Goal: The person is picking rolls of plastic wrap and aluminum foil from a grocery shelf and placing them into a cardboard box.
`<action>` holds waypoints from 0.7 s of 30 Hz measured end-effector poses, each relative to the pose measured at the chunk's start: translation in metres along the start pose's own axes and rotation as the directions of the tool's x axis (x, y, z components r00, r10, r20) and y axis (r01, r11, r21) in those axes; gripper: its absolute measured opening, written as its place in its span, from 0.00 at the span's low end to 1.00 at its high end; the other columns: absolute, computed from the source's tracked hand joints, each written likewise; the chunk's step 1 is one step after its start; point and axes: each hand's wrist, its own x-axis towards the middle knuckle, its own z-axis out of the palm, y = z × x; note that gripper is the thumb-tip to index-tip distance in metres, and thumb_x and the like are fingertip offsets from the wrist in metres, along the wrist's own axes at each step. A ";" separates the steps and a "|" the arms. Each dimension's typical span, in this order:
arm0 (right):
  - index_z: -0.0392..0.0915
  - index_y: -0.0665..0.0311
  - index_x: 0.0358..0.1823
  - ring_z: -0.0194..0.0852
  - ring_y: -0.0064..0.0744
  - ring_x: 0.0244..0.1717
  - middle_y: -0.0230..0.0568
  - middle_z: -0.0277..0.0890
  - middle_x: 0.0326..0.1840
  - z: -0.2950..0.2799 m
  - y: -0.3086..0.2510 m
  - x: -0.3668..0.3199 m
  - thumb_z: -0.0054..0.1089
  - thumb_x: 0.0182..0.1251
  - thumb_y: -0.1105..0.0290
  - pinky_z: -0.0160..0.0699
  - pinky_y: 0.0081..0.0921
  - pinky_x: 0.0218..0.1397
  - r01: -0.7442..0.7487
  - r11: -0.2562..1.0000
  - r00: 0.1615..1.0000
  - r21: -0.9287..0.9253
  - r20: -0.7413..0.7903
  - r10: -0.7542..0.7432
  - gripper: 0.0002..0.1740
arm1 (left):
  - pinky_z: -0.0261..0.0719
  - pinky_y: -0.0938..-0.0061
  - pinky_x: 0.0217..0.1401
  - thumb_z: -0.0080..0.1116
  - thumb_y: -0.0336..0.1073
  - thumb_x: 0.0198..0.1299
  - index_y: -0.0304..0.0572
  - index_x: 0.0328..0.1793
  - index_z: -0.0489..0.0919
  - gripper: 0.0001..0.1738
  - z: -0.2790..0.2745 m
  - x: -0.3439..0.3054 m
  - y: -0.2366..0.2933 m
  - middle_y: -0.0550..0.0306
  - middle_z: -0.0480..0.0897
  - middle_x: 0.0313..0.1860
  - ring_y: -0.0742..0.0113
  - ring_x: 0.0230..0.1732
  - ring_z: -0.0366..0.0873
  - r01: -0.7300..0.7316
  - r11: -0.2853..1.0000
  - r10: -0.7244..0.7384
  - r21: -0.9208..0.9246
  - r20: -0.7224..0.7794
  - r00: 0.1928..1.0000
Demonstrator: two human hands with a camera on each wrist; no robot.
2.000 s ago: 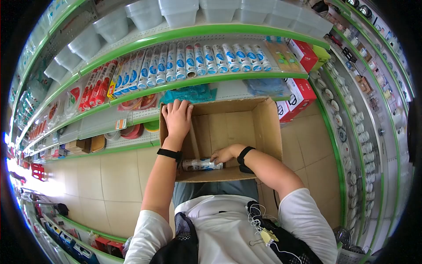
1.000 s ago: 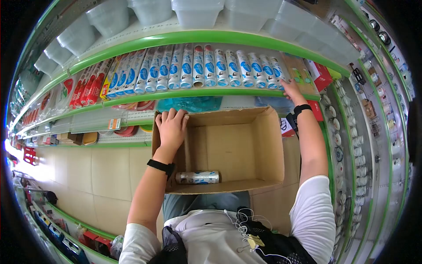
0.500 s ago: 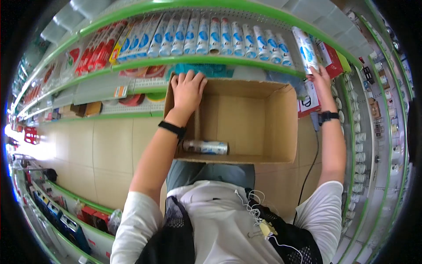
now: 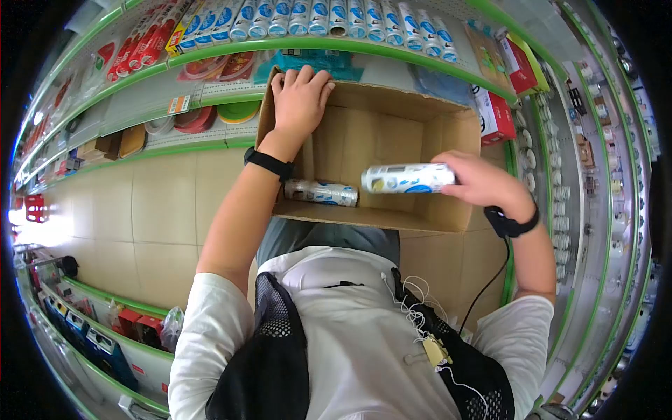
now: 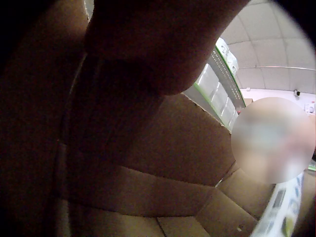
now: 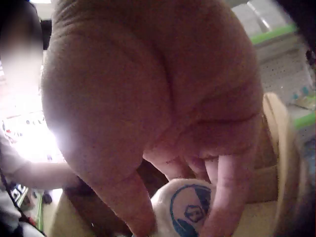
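My right hand (image 4: 483, 183) grips one end of a white roll-shaped pack (image 4: 409, 178) with blue print, held level over the right half of an open cardboard box (image 4: 448, 140). In the right wrist view, thumb and fingers pinch the round end (image 6: 190, 207) of that pack. The left hand (image 4: 299, 105) grips the box's left wall at its far corner, fingers hooked over the edge. Inside the box, along the near wall at the left, lies a similar roll-shaped pack (image 4: 322, 192). The left wrist view shows the box's inner walls (image 5: 168, 143) and part of the held pack (image 5: 281, 212).
A green-edged shelf (image 4: 392, 50) behind the box bears a row of similar packs (image 4: 318, 17). Red boxes (image 4: 495, 115) stand at the shelf's right end. More shelving (image 4: 588, 210) runs along the right side. A black cable (image 4: 490, 280) hangs from the right wrist.
The right hand left the box, took a white roll-shaped pack from the shelf's right end and brought it back over the box. The left hand still grips the box wall.
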 end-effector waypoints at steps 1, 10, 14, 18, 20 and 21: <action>0.76 0.70 0.56 0.82 0.58 0.57 0.60 0.81 0.59 0.013 0.009 0.017 0.69 0.65 0.68 0.81 0.44 0.56 -0.046 0.997 0.995 -0.064 0.080 0.052 0.21 | 0.65 0.51 0.64 0.59 0.45 0.73 0.57 0.50 0.84 0.08 0.001 -0.001 -0.003 0.61 0.79 0.42 0.54 0.51 0.76 -0.002 1.000 0.002 0.002 -0.003 1.000; 0.88 0.63 0.53 0.89 0.54 0.50 0.54 0.89 0.50 0.061 -0.008 0.091 0.72 0.58 0.69 0.86 0.46 0.48 -0.234 0.835 0.782 -0.497 0.414 0.466 0.20 | 0.65 0.50 0.65 0.60 0.46 0.73 0.58 0.51 0.85 0.08 0.004 -0.006 0.006 0.61 0.79 0.43 0.53 0.52 0.76 -0.015 1.000 0.015 -0.002 -0.047 0.999; 0.92 0.60 0.49 0.90 0.51 0.49 0.51 0.90 0.50 0.107 0.038 0.120 0.70 0.61 0.69 0.88 0.44 0.49 -0.040 0.783 0.762 -0.621 0.488 0.426 0.15 | 0.65 0.49 0.67 0.58 0.46 0.74 0.58 0.49 0.83 0.08 0.000 -0.004 0.003 0.59 0.79 0.44 0.53 0.53 0.76 0.000 1.000 0.000 -0.020 0.003 1.000; 0.93 0.60 0.46 0.90 0.52 0.50 0.50 0.90 0.50 0.133 0.059 0.130 0.68 0.61 0.69 0.87 0.46 0.50 0.007 0.785 0.843 -0.619 0.425 0.328 0.13 | 0.65 0.50 0.65 0.59 0.46 0.73 0.58 0.49 0.83 0.07 0.002 -0.004 0.004 0.60 0.79 0.43 0.53 0.53 0.76 -0.008 1.000 0.008 -0.004 -0.012 1.000; 0.93 0.61 0.46 0.89 0.51 0.54 0.51 0.90 0.51 0.112 0.026 0.129 0.68 0.62 0.67 0.87 0.46 0.54 0.032 0.783 0.765 -0.621 0.520 0.381 0.13 | 0.66 0.49 0.65 0.60 0.46 0.73 0.58 0.53 0.85 0.09 0.001 -0.003 0.002 0.60 0.79 0.44 0.53 0.53 0.76 -0.015 0.999 0.016 -0.043 0.005 1.000; 0.93 0.61 0.46 0.89 0.51 0.54 0.51 0.90 0.51 0.111 0.024 0.131 0.68 0.62 0.67 0.87 0.46 0.54 0.036 0.785 0.764 -0.619 0.524 0.378 0.13 | 0.66 0.49 0.65 0.60 0.46 0.73 0.58 0.53 0.85 0.09 0.001 -0.003 0.000 0.60 0.79 0.44 0.53 0.53 0.76 -0.013 0.999 0.013 -0.042 0.009 1.000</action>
